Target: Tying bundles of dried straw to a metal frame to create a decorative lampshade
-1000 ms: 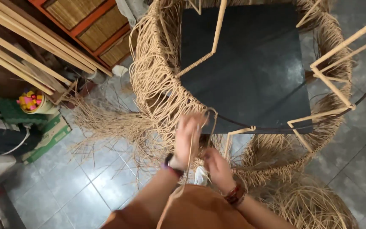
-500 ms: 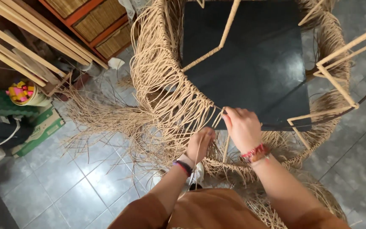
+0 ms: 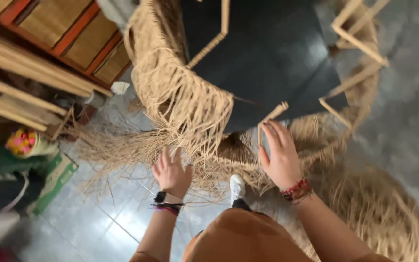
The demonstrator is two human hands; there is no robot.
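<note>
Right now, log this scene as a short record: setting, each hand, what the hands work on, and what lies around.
Setting: tiled floor, seen from above
Left hand: open, fingers spread, at the loose straw-coloured strands hanging from the woven frame
Right hand: open, fingers against a thin wooden rod of the frame
Wrists: dark bands on the left, red beaded bracelet on the right
Inside the frame: dark panel
Around: wooden slats at left, fibre pile at lower right, white shoe between the arms
</note>
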